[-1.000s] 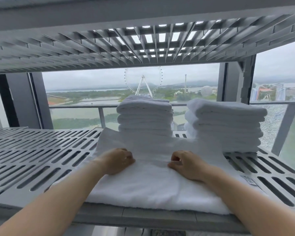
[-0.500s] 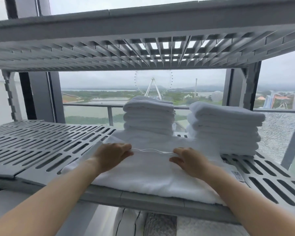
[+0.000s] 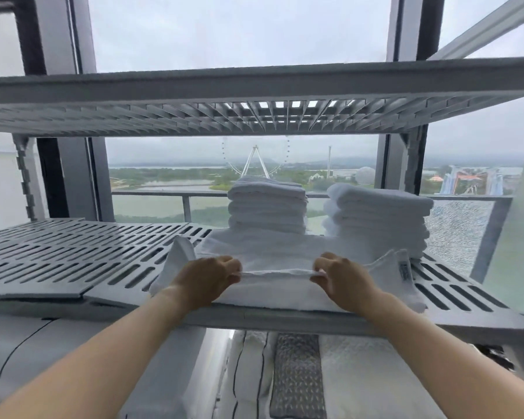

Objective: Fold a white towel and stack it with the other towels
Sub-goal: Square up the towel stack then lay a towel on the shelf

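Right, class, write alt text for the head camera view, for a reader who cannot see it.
Two bare hands, the left hand and the right hand, pinch the edge of a white towel lying on a slotted grey shelf. Behind it stand a left stack and a right stack of folded towels, before a window showing a Ferris wheel.

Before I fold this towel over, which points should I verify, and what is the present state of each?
1. Grip of left hand on towel edge: ok.
2. Grip of right hand on same edge: ok.
3. Edge taut and level between hands: ok.
4. Towel ends lying flat: not ok, both curl upward.
5. Far edge free of left stack and right stack: cannot tell.
6. Both stacks upright on shelf: ok.
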